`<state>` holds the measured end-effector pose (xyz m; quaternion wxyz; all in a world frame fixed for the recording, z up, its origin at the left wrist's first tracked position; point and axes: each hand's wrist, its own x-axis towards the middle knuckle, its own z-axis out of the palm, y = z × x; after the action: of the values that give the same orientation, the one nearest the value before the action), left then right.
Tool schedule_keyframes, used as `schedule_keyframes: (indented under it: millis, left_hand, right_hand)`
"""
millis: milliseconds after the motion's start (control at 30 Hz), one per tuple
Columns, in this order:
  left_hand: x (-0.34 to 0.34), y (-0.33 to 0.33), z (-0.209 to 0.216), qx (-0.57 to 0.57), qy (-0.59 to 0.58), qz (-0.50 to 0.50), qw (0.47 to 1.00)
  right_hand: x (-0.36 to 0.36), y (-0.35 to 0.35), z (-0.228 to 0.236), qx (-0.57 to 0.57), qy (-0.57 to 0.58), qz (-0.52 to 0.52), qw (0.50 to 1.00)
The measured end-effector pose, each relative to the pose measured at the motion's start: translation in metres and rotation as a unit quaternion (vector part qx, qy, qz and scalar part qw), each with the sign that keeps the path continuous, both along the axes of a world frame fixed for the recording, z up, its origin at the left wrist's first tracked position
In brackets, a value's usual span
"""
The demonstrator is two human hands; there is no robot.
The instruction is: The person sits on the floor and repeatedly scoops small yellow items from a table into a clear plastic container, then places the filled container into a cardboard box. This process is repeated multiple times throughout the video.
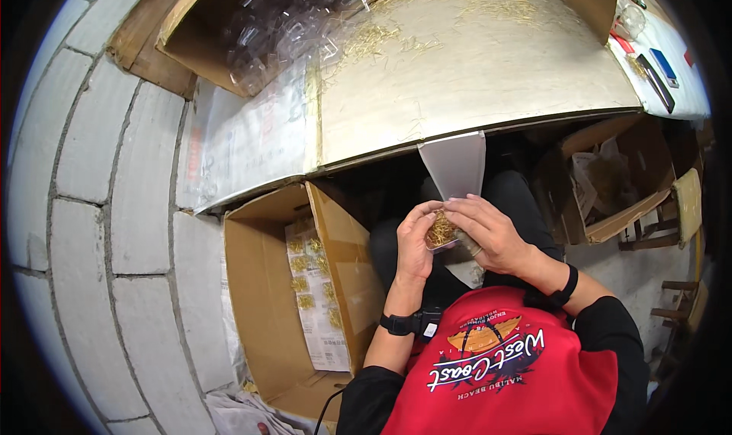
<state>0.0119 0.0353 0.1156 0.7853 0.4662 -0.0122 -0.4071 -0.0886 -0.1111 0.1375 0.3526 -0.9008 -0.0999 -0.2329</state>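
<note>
Over my lap I hold a small clear plastic box [441, 231] packed with thin gold-coloured metal pieces, perhaps pins. My left hand [415, 244] is closed round its left side, thumb and fingers along the edge. My right hand [488, 233] is closed over its right side, fingers pressed together and reaching across the far edge. The right palm and the box's underside are hidden. Just beyond my hands, a pale grey chute-like panel [455, 160] slopes down from the table's edge.
Loose gold pieces [374, 40] lie scattered across the pale tabletop [473, 84]. A carton of clear plastic boxes [282, 31] stands at the far left. Below left, an open carton [263, 321] holds filled boxes [305, 282]. Another open carton [633, 218] is at right.
</note>
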Motion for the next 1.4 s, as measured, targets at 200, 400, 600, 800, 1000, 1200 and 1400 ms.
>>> schedule_keyframes:
  millis: [200,400,600,800,1000,1200,1400]
  left_hand:
    - [-0.002,-0.002,-0.008,-0.041,-0.034,0.063,0.997]
    - [-0.002,-0.005,-0.009,-0.017,-0.061,0.127,0.99]
    - [0.004,0.004,-0.014,0.012,-0.049,0.102,0.994]
    - [0.003,0.002,-0.013,-0.01,-0.046,0.107,0.993]
    - [0.008,0.009,-0.029,0.02,-0.018,0.112,0.993]
    - [0.024,0.037,-0.061,0.105,0.004,0.041,0.994]
    - [0.02,0.043,-0.095,0.136,0.056,0.042,0.988]
  right_hand:
    - [0.005,0.011,0.011,-0.192,0.062,0.009,0.979]
    - [0.009,0.016,0.007,-0.188,0.087,-0.001,0.978]
    - [0.019,0.002,0.006,-0.011,0.089,0.069,0.994]
    - [0.032,0.01,0.006,-0.122,0.055,0.016,0.991]
    - [0.032,0.009,0.001,-0.094,0.053,0.07,0.992]
    - [0.11,-0.02,0.03,-0.033,0.023,-0.016,0.999]
    - [0.22,-0.086,0.008,-0.304,0.061,-0.06,0.949]
